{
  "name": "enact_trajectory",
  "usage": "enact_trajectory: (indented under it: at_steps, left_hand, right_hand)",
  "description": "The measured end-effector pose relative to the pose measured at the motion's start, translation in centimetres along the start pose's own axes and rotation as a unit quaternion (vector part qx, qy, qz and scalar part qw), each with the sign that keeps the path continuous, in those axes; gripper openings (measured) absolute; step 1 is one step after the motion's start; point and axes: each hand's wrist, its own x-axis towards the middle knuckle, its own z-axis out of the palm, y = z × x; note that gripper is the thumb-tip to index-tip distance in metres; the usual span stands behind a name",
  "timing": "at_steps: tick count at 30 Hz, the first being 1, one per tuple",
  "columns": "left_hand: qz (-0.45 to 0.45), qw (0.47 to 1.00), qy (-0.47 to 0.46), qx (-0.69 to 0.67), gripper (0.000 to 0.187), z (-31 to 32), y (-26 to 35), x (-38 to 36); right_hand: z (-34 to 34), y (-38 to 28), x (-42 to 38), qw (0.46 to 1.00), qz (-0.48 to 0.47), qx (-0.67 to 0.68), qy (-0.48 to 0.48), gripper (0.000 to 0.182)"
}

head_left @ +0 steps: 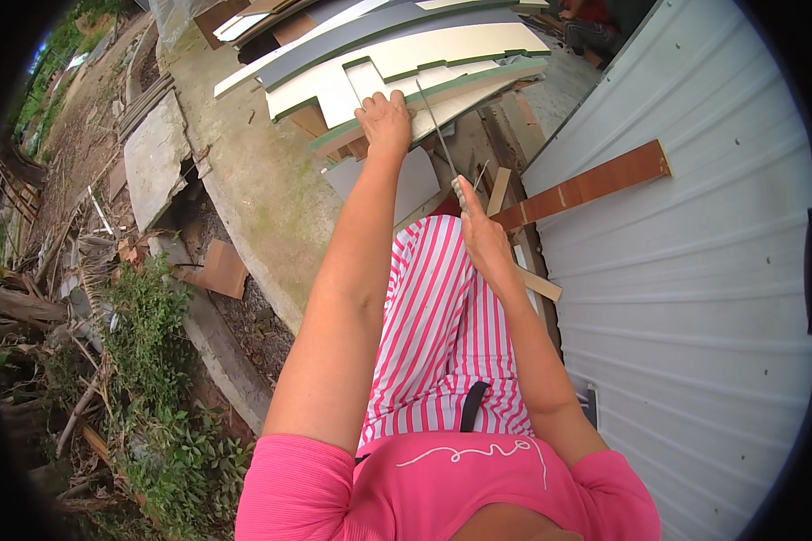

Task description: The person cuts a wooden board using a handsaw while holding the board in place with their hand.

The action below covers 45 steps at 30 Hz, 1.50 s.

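Observation:
My left hand (pixel 385 122) is closed over the near edge of a white board (pixel 478 83) with a green edge, its fingers curled on top. This board lies at the front of a stack, beside a rectangular notch. In my right hand (pixel 484 236) is the handle of a hand saw (pixel 438 131), fingers wrapped round it. The saw's long, narrow blade points up and away, and its far end reaches the board's green edge, to the right of my left hand. Whether the teeth are in the board is too small to tell.
More white and grey boards (pixel 370 38) are piled behind. A brown plank (pixel 595 183) leans by the corrugated metal wall (pixel 686 261) on my right, with wood offcuts (pixel 541 285) near my leg. Another person (pixel 591 22) sits at the back right. Plants (pixel 158 361) and broken slabs (pixel 156 153) lie left.

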Motion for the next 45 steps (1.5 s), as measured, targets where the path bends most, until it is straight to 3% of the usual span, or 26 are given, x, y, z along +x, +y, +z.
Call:
enact_trajectory:
  at_steps: [2, 4, 29, 31, 34, 45]
  left_hand:
    - [0.002, 1.000, 0.006, 0.000, 0.014, 0.5, -0.2, 0.2]
    - [0.011, 1.000, -0.003, 0.013, 0.030, 0.9, -0.5, 0.3]
    - [0.008, 1.000, -0.001, 0.001, 0.022, 0.5, -0.3, 0.3]
    - [0.009, 1.000, 0.004, -0.001, 0.021, 0.6, -0.4, 0.3]
    - [0.008, 1.000, 0.009, 0.011, 0.020, 0.6, -0.3, 0.3]
    - [0.001, 1.000, -0.001, 0.023, 0.017, 0.6, -0.8, 0.2]
  right_hand:
    - [0.0, 0.1, 0.0, 1.000, -0.006, 0.002, 0.006, 0.059]
    - [0.1, 0.2, 0.0, 1.000, 0.001, 0.005, 0.002, 0.059]
    - [0.1, 0.0, 0.1, 1.000, -0.007, 0.006, 0.009, 0.061]
    - [-0.6, -0.6, 0.0, 0.998, 0.035, 0.022, -0.036, 0.058]
    - [0.2, 0.2, 0.0, 1.000, -0.003, 0.009, 0.004, 0.060]
    - [0.0, -0.2, 0.0, 1.000, -0.009, 0.029, 0.004, 0.058]
